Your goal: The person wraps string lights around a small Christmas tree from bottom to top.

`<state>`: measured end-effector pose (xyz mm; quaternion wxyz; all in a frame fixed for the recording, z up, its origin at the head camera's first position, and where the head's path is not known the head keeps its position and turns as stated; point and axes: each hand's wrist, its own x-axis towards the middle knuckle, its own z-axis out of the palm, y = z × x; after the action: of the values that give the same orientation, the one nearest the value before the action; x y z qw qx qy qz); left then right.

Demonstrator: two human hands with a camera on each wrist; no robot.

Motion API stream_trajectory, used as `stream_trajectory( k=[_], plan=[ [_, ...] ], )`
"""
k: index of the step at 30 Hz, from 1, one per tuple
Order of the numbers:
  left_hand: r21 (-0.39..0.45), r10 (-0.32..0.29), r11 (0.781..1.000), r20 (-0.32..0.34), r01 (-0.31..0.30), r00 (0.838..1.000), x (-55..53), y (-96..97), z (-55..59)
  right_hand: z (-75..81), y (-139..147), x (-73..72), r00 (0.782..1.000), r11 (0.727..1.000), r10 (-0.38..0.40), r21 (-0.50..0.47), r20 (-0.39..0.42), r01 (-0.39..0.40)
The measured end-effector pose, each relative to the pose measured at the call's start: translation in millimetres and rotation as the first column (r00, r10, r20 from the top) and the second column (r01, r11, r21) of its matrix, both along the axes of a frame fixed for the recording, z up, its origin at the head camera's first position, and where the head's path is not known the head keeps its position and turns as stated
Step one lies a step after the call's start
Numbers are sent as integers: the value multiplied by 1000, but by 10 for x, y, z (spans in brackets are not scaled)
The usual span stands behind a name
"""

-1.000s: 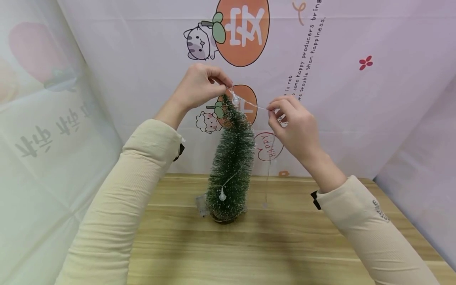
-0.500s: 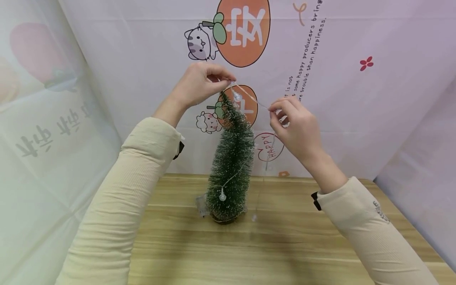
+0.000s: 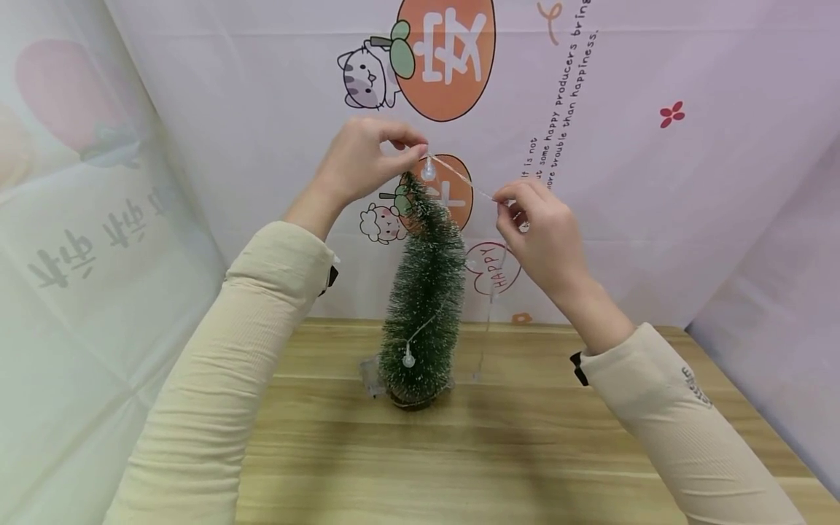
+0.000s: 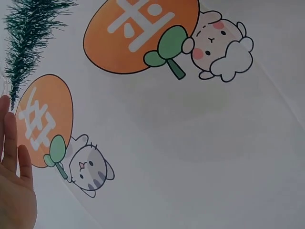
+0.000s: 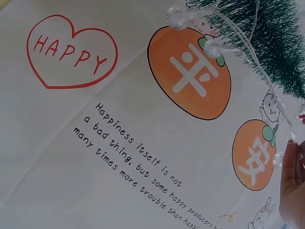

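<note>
A small green bristle Christmas tree with white-flecked tips stands on the table, its top bent to the left. At the treetop, my left hand pinches the clear wire of a string of fairy lights between thumb and forefinger. One clear bulb dangles just under those fingertips. To the right, my right hand pinches the same wire, and the length between the hands slopes down to it. More wire hangs below the right hand toward the table. Another bulb lies against the lower front of the tree.
A translucent box sits beside the tree's base on the left. The wooden table meets a white printed cloth at the back, with more cloth on both sides. In the right wrist view, bulbs hang near the tree.
The bulb under my left fingertips has swung slightly left and now hangs straight down. The loose wire below my right hand has swayed. Both hands have stayed nearly in place.
</note>
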<state>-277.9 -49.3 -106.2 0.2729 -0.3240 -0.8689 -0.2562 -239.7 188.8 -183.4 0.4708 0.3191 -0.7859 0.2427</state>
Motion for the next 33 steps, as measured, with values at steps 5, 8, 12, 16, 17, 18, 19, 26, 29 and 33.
stream_trajectory(
  k=[5,8,12,16,17,18,19,26,29,33],
  plan=[
    [-49,-18,999,-57,15,998,9,-1,-24,2,-6,-14,1000,999,10,-33,6,-10],
    [-44,0,999,-85,-4,996,20,12,-29,5,-26,-16,1000,999,15,-39,0,-15],
    [-41,40,998,-162,-47,986,23,7,-39,13,-69,0,1000,999,26,-25,-4,-27],
    [-56,62,996,-200,-75,978,0,-22,-81,19,-105,25,1000,1000,26,-14,4,-26],
    [-57,66,995,-201,-79,977,-5,-30,-96,17,-112,27,1000,1000,21,-11,8,-20],
    [-56,72,995,-201,-84,977,-9,-39,-114,15,-120,32,1000,1000,19,-8,13,-19],
    [-52,79,994,-199,-91,977,-8,-49,-132,14,-127,36,1000,1000,18,-2,20,-18],
    [58,94,995,-154,-86,984,-5,-101,-252,-11,-198,40,997,998,54,25,49,-55],
    [143,81,987,-74,-70,994,-21,-91,-270,-12,-233,41,996,996,77,31,47,-78],
    [236,61,970,-1,-59,998,-45,-72,-283,-9,-264,44,994,994,99,37,42,-101]
  ],
)
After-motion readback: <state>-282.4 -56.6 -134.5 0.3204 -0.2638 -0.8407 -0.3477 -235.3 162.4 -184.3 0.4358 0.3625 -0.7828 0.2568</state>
